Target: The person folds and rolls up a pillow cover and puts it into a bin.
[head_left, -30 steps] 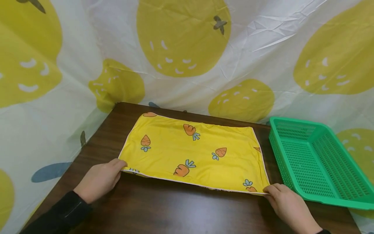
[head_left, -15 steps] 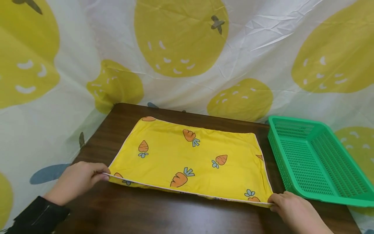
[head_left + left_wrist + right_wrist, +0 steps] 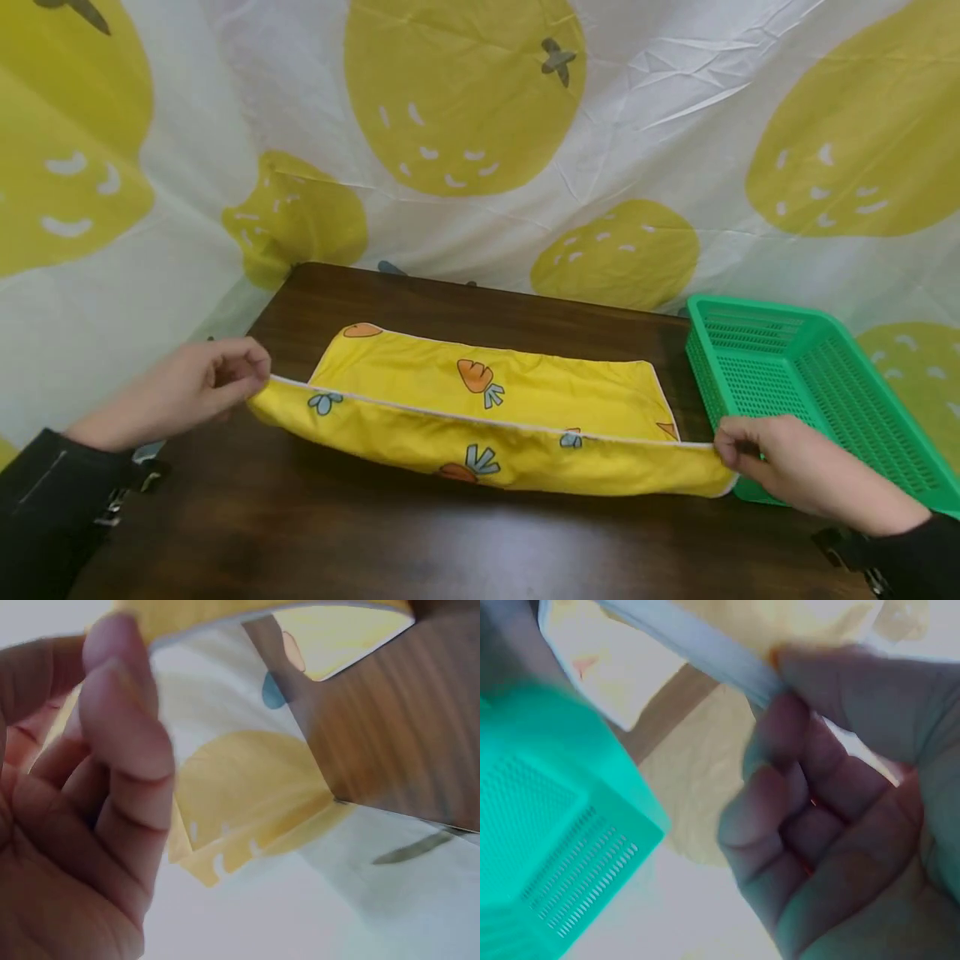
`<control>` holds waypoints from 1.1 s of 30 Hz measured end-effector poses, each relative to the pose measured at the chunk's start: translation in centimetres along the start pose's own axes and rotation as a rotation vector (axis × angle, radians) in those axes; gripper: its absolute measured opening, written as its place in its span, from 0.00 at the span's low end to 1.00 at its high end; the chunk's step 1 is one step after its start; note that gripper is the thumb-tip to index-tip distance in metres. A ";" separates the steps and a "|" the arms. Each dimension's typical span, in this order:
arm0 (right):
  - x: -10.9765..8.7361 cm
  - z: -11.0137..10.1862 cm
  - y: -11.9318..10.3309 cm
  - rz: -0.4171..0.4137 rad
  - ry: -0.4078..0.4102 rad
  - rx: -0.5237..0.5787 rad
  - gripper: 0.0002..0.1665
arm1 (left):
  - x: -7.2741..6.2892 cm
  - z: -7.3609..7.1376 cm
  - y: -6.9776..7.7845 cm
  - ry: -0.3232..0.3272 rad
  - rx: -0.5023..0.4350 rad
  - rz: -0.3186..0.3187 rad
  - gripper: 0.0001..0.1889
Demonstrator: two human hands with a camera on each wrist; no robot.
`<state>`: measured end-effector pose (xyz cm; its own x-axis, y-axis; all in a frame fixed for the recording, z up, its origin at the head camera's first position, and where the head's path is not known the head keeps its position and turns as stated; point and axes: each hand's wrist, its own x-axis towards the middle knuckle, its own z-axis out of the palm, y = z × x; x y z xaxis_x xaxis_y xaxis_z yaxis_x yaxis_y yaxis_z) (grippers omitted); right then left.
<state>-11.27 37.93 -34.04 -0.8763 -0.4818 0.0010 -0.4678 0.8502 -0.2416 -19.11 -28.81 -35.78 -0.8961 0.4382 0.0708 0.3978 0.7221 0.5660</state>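
A yellow cloth (image 3: 420, 367) printed with orange carrots and edged in white lies partly on the dark table. Its near edge is raised and stretched between both hands. My left hand (image 3: 198, 387) pinches the near left corner between thumb and fingers. At the near right corner, my right hand (image 3: 802, 458) pinches the white edge, in front of the green basket's near left part. In the right wrist view the thumb and index finger clamp the white trim (image 3: 697, 645). The left wrist view shows curled fingers (image 3: 127, 735) holding the cloth's edge at the top.
A green plastic basket (image 3: 697, 350) with slotted walls stands on the right of the table, close to the right hand. The brown wooden table (image 3: 465, 550) meets a white curtain (image 3: 465, 242) with yellow fruit prints at the back and left.
Both hands have lifted the near edge of the cloth off the table. The left hand has moved left and up; the far edge has slid slightly nearer.
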 end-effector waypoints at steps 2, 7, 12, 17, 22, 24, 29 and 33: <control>1.6 -1.0 0.4 0.033 0.024 -0.068 0.13 | 1.6 -0.6 0.0 0.048 0.066 0.032 0.06; 5.7 -2.5 1.3 0.097 0.011 -0.160 0.11 | 6.0 -1.2 -0.4 0.049 0.170 0.020 0.12; 9.1 -2.9 2.0 0.123 -0.034 -0.193 0.13 | 9.5 -0.9 -1.6 0.034 0.214 -0.028 0.18; 11.4 -2.7 2.7 0.180 -0.095 -0.197 0.16 | 11.7 0.2 -2.4 0.031 0.237 -0.037 0.21; 12.9 -1.9 3.1 0.213 -0.131 -0.216 0.18 | 13.1 0.9 -2.5 -0.018 0.196 -0.064 0.23; 13.3 -1.6 3.1 0.240 -0.142 -0.241 0.21 | 13.5 1.3 -2.6 -0.027 0.205 -0.068 0.24; 13.8 -0.8 2.8 0.301 -0.180 -0.272 0.32 | 13.8 2.5 -2.8 -0.074 0.279 -0.061 0.29; 13.5 -0.3 2.6 0.294 -0.196 -0.251 0.32 | 13.4 3.3 -2.5 -0.111 0.287 -0.068 0.28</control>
<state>-24.39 33.72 -34.35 -0.9492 -0.2221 -0.2231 -0.2364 0.9709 0.0392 -31.43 -23.00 -38.98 -0.9018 0.4282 -0.0581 0.3914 0.8663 0.3103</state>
